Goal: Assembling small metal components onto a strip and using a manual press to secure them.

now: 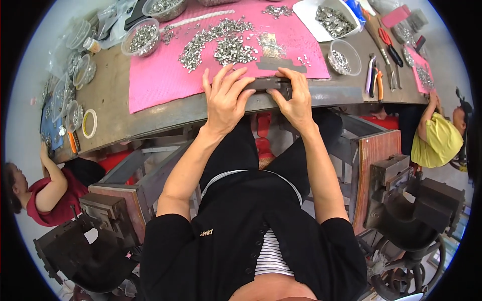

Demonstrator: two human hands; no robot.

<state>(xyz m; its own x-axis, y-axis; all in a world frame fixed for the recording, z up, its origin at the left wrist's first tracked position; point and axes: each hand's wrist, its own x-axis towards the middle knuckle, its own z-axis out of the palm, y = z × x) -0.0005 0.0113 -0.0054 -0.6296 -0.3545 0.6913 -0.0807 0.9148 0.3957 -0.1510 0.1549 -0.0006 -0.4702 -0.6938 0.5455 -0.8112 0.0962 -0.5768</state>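
At the near edge of the bench, both of my hands hold a dark, narrow metal bar (263, 84) lying crosswise. My left hand (225, 103) pinches its left end between thumb and index finger, with the other fingers fanned out over the pink mat (150, 85). The right end sits between the thumb and fingers of my right hand (297, 98), which partly hide it. Just beyond the bar lies a flat grey strip (281, 64). Several small shiny metal pieces (235, 50) are heaped on the mat past my left fingers, beside a patch of pieces in rows (271, 46).
Clear tubs (142, 37) of metal pieces stand left; a white tray (329, 20) and a round tub (344, 57) stand right. Pliers (371, 75) and red-handled cutters (390, 47) lie farther right. A tape roll (89, 124) lies left. Persons in maroon (55, 198) and yellow (438, 140) sit at either side.
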